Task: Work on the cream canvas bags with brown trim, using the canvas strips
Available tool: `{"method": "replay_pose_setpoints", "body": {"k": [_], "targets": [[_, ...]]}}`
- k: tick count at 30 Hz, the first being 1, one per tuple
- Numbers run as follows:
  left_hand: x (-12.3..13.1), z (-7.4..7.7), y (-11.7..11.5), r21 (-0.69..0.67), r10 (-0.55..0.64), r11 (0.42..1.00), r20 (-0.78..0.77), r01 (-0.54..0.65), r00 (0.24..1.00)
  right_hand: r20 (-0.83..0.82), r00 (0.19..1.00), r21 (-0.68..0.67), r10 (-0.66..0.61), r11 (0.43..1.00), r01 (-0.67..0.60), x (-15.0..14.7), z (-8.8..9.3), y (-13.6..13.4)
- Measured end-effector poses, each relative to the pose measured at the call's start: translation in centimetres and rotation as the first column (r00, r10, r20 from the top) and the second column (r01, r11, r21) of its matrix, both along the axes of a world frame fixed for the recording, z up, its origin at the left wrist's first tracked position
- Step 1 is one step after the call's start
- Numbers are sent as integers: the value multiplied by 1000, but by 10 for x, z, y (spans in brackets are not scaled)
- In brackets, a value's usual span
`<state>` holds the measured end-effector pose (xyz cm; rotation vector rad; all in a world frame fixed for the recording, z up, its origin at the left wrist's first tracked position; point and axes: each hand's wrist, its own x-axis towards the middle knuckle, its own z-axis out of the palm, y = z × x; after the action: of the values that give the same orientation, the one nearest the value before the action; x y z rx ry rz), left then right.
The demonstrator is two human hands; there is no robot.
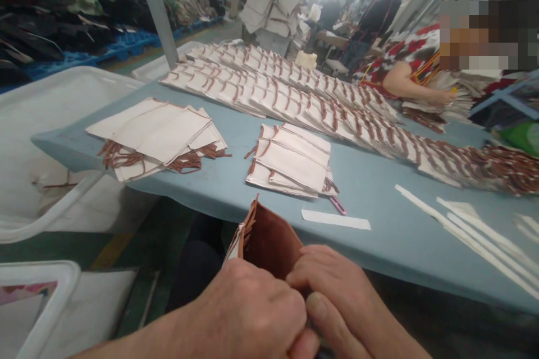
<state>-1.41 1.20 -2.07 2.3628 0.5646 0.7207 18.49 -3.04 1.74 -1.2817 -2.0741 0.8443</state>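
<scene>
In front of the table edge, both hands grip a fabric piece (275,235) with a brown inner face, off-white outside and brown trim along its left edge. My left hand (256,308) is closed on it with a curled fist. My right hand (337,297) pinches its right side, thumb close to the left knuckles. The piece's lower part is hidden behind the hands. Beyond it on the table lies a small stack of off-white panels (297,154) with brown edging. A pink-handled tool (337,205) and a white strip (336,219) lie beside that stack.
Another panel stack (151,132) with brown strings sits at left. Long overlapping rows of panels (286,98) run across the blue-covered table (374,247). White strips (484,235) lie at right. White bins (63,106) stand left. A person (404,73) works across the table.
</scene>
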Motion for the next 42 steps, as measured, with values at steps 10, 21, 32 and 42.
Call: {"method": "replay_pose_setpoints", "body": {"k": [10,21,32,42], "targets": [[-25,-7,24,-134,68,988,-33,-72,997,-241,950,-356,197,893,-275,-22,-28,39],[-50,7,68,-496,-157,849,90,181,983,-151,986,-40,-70,997,65,27,5,31],[-28,21,49,-435,-213,882,-27,181,977,-67,994,-128,-86,989,77,29,-42,30],[-21,24,40,-327,-161,937,-104,119,981,-115,990,233,80,971,-51,-7,-27,19]]}}
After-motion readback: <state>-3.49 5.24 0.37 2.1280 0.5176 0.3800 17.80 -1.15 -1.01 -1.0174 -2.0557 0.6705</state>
